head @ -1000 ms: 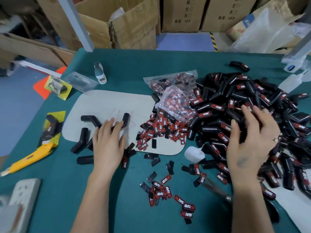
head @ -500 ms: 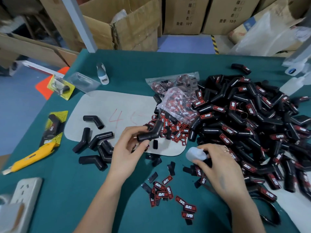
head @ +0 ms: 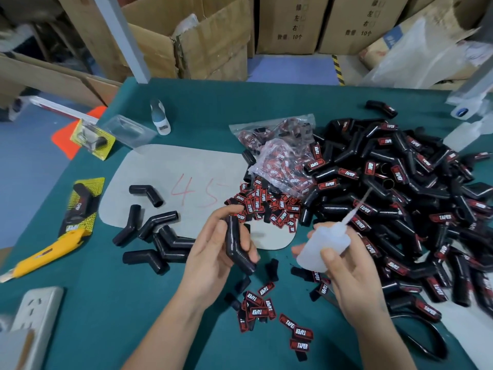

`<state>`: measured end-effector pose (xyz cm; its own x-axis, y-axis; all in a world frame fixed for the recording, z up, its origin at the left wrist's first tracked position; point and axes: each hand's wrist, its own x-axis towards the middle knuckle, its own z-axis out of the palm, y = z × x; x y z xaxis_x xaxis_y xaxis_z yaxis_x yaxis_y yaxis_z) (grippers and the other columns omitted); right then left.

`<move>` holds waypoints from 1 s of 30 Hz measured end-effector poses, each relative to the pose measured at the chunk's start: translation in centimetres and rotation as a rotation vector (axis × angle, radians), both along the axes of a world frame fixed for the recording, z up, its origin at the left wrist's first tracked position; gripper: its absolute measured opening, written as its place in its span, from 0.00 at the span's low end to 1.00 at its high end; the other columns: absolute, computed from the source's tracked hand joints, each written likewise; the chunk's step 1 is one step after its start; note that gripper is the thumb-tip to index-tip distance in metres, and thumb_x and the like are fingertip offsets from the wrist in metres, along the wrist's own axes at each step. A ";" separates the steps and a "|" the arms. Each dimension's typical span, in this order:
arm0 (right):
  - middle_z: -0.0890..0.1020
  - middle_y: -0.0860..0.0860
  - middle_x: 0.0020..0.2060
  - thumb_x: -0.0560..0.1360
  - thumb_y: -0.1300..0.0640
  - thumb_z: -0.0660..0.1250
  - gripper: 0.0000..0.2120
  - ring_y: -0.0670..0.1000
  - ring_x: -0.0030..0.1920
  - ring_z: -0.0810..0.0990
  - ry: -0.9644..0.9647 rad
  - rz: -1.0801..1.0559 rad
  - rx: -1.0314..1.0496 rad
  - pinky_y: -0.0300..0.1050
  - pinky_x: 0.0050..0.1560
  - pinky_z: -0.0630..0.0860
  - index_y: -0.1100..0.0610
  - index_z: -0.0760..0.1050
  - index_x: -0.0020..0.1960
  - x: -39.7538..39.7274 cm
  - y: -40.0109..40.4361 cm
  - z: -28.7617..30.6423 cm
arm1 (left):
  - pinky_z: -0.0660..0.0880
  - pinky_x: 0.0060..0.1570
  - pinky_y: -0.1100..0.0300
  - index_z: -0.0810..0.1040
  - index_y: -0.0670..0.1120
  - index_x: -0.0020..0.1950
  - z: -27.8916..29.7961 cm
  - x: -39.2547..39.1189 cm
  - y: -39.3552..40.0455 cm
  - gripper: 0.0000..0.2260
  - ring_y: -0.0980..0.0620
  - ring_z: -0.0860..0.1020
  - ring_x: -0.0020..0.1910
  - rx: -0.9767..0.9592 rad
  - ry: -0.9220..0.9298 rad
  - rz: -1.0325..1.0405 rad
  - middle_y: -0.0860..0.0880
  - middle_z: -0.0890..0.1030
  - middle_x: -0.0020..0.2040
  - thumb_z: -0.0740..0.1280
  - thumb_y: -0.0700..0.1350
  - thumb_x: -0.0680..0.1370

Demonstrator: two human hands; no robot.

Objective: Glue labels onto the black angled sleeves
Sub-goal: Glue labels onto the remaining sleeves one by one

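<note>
A: Currently, what is lying at the left of the desk (head: 106,303)?

B: A yellow utility knife (head: 46,253) is resting near the left edge, with a white power strip (head: 34,316) below it. Just to the right, five unlabelled sleeves (head: 154,233) are lying partly on a grey mat (head: 186,166) marked "45" in red.

A: What is the left hand (head: 213,252) doing?

B: Its fingers and thumb are curling round one black angled sleeve (head: 237,245), gripping it above the desk with the bend pointing down and right.

A: And the labels?

B: Loose red-and-black labels (head: 266,202) are lying heaped on the mat's right edge; more labels (head: 269,311) are scattered on the desk between the forearms.

A: State of the right hand (head: 346,273)?

B: It is gripping a translucent glue bottle (head: 324,245), thumb pressing its side, with the thin nozzle pointing up and right, apart from the held sleeve.

A: Far right?

B: A large pile of labelled sleeves (head: 400,198) is covering the desk.
</note>
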<state>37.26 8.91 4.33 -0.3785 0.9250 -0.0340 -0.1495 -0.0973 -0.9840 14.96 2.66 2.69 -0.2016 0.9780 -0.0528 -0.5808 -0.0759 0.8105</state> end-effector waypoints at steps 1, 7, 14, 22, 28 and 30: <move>0.85 0.55 0.53 0.77 0.40 0.73 0.19 0.60 0.52 0.88 -0.018 -0.016 0.001 0.48 0.51 0.84 0.44 0.79 0.65 0.0 -0.1 0.0 | 0.78 0.41 0.51 0.75 0.45 0.67 0.0 0.2 0.0 0.13 0.43 0.77 0.33 -0.005 -0.017 -0.002 0.42 0.75 0.40 0.60 0.50 0.86; 0.85 0.53 0.52 0.68 0.32 0.78 0.26 0.55 0.43 0.87 -0.070 -0.112 -0.031 0.43 0.42 0.83 0.41 0.78 0.61 -0.1 0.0 0.0 | 0.64 0.28 0.59 0.77 0.48 0.57 -0.4 0.1 0.5 0.06 0.51 0.64 0.27 -0.114 -0.092 -0.015 0.43 0.73 0.40 0.63 0.43 0.81; 0.83 0.47 0.54 0.66 0.35 0.81 0.31 0.47 0.47 0.83 -0.052 -0.205 -0.024 0.38 0.48 0.81 0.45 0.79 0.65 0.4 0.5 0.0 | 0.76 0.45 0.56 0.75 0.49 0.76 -0.9 -0.3 0.3 0.20 0.48 0.76 0.39 -0.052 0.134 0.008 0.39 0.81 0.63 0.61 0.42 0.84; 0.79 0.47 0.38 0.69 0.46 0.76 0.13 0.44 0.33 0.71 0.088 -0.198 -0.040 0.37 0.31 0.68 0.45 0.80 0.52 0.8 0.2 0.3 | 0.73 0.48 0.63 0.76 0.51 0.76 -1.4 -0.6 -0.2 0.20 0.51 0.72 0.38 -0.018 0.443 0.047 0.48 0.77 0.43 0.65 0.46 0.84; 0.82 0.50 0.43 0.70 0.42 0.73 0.12 0.49 0.29 0.74 -0.063 -0.274 0.124 0.40 0.27 0.69 0.39 0.77 0.52 0.9 -0.9 0.5 | 0.77 0.44 0.60 0.77 0.52 0.67 -0.8 0.2 -0.5 0.13 0.48 0.78 0.38 0.026 0.459 0.154 0.42 0.84 0.47 0.66 0.42 0.83; 0.82 0.46 0.47 0.69 0.42 0.72 0.13 0.48 0.35 0.79 -0.142 -0.330 0.204 0.38 0.32 0.76 0.36 0.77 0.53 0.9 -1.4 0.7 | 0.78 0.41 0.60 0.77 0.52 0.61 -0.2 0.5 -0.5 0.10 0.47 0.81 0.41 0.043 0.451 0.205 0.41 0.85 0.55 0.67 0.41 0.81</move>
<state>38.15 7.56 5.00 -0.0652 0.9891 0.1323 -0.0017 0.1325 -0.9912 15.46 2.17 2.46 -0.3835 0.9153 0.1231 -0.1426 -0.1904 0.9713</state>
